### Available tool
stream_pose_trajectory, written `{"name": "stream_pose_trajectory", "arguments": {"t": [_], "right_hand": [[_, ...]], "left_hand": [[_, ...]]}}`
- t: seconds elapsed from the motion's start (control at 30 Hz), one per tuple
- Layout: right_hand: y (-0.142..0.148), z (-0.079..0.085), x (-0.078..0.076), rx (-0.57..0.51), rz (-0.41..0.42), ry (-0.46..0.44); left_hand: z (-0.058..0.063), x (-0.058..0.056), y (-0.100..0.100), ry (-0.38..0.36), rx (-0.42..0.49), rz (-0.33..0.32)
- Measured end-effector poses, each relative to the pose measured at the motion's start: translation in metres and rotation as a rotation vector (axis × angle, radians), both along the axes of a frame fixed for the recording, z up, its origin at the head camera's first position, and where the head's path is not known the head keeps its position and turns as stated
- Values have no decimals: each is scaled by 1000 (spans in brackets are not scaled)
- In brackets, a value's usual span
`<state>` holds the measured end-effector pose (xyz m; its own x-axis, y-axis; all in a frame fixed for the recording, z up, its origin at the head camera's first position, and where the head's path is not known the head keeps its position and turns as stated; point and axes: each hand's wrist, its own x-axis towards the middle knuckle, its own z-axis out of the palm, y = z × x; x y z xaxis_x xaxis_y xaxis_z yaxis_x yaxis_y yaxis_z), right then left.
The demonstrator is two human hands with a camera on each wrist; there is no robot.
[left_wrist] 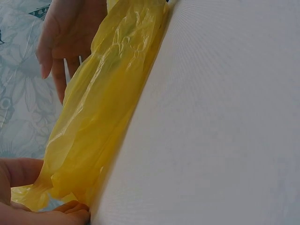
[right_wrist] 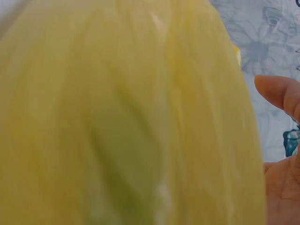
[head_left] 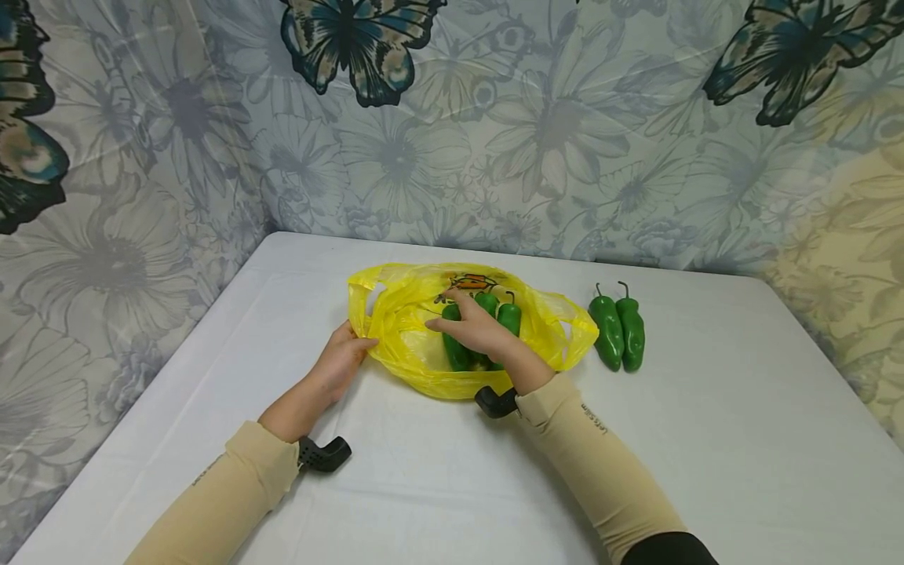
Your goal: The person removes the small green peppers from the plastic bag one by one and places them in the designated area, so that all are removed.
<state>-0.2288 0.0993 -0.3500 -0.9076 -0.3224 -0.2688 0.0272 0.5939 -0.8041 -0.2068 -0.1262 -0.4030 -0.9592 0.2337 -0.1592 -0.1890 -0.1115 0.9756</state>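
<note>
A yellow plastic bag (head_left: pixel 431 383) lies spread open on the table, with green peppers (head_left: pixel 457 355) inside. My left hand (head_left: pixel 337 362) pinches the left edge of the bag between thumb and fingers; the left wrist view also shows that thumb (left_wrist: pixel 23 171) against the yellow film. Over the bag's mouth hovers my right hand (head_left: pixel 482 326), fingers extended and holding nothing, partly covering the peppers. In the right wrist view, the bag wall (right_wrist: pixel 206 140) hides much of this hand (right_wrist: pixel 283 183), and a green shape shows through the film.
Two more green peppers (head_left: pixel 607 329) lie side by side just right of the bag, stems pointing away. A white cloth covers the table (head_left: pixel 720 408). Behind it hangs a floral backdrop (head_left: pixel 551 133) with butterflies. Each wrist carries a black camera mount (head_left: pixel 326 455).
</note>
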Motion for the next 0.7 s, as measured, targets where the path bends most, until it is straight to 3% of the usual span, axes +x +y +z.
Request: {"name": "stream_pose_trajectory", "arguments": {"t": [0.37, 0.7], "right_hand": [[-10, -3, 0, 31, 11, 27], [-17, -15, -8, 202, 74, 83]], "left_hand": [[3, 0, 1, -10, -12, 18], [2, 0, 1, -14, -6, 14]]}}
